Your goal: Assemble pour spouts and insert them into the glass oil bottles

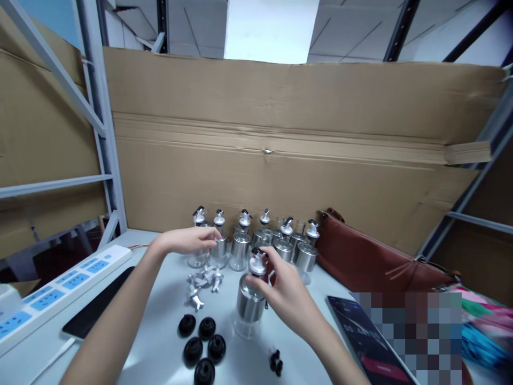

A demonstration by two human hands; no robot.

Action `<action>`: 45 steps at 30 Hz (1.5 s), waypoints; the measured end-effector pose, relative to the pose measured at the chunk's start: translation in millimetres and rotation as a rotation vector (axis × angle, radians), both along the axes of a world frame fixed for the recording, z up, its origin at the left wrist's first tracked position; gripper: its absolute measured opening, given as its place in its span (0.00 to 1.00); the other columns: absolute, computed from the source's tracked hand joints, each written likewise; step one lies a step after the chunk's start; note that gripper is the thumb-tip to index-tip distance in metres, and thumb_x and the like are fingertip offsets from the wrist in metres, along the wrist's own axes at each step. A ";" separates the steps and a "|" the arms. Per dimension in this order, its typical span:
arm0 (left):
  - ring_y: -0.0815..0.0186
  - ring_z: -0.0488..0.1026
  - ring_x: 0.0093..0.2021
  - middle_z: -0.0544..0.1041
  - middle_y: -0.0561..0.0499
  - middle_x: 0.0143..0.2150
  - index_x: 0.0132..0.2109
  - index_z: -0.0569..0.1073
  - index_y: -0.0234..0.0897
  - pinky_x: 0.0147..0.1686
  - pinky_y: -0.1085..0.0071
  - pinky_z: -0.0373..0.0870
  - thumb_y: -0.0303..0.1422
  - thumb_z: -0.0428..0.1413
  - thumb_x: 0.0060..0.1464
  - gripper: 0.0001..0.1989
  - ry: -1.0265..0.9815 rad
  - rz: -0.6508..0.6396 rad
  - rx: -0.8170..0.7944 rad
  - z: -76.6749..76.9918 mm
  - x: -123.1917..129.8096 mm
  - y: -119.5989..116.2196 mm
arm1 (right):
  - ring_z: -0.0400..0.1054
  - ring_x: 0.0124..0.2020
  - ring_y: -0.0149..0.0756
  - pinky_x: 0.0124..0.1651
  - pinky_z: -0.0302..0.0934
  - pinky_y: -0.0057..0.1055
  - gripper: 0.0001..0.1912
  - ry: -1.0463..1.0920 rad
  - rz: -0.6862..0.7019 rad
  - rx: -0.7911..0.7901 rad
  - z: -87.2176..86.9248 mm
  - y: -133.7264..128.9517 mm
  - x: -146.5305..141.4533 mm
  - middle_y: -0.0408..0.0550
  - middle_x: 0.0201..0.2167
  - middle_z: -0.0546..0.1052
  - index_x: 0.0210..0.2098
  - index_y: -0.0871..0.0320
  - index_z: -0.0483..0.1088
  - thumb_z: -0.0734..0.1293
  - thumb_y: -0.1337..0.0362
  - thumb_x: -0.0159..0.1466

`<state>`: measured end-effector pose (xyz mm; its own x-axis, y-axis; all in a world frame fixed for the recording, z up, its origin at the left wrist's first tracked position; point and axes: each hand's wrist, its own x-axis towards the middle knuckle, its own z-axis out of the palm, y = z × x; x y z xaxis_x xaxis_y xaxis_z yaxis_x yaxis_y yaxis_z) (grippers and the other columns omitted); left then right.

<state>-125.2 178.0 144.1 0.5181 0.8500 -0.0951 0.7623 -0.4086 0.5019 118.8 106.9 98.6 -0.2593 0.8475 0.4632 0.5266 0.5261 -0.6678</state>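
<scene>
A steel-banded glass bottle (250,305) stands upright near the middle of the table. My right hand (276,280) is closed round the silver pourer top (257,263) at its neck. Farther back on the left, my left hand (192,240) reaches over the back row with its fingers apart, close to a bottle with a silver top (218,250); it holds nothing that I can see. Silver spout pieces (204,278) lie in a loose pile below that hand. Several black round stoppers (193,351) sit nearer the front, and small black parts (276,363) lie to their right.
More bottles (284,248) line the cardboard wall (280,182). At the right are a brown leather bag (368,251), a phone (366,342) and colourful fabric (487,331). A white power strip (68,286) and a dark tablet (100,302) lie at the left.
</scene>
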 end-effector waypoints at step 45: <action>0.62 0.72 0.50 0.74 0.52 0.52 0.52 0.70 0.43 0.42 0.64 0.69 0.39 0.43 0.64 0.16 0.035 -0.706 1.002 -76.8 175.9 -99.6 | 0.63 0.26 0.30 0.25 0.53 0.25 0.07 -0.126 -0.106 0.647 2.6 97.5 -117.2 0.50 0.36 0.67 0.37 0.60 0.65 0.57 0.69 0.62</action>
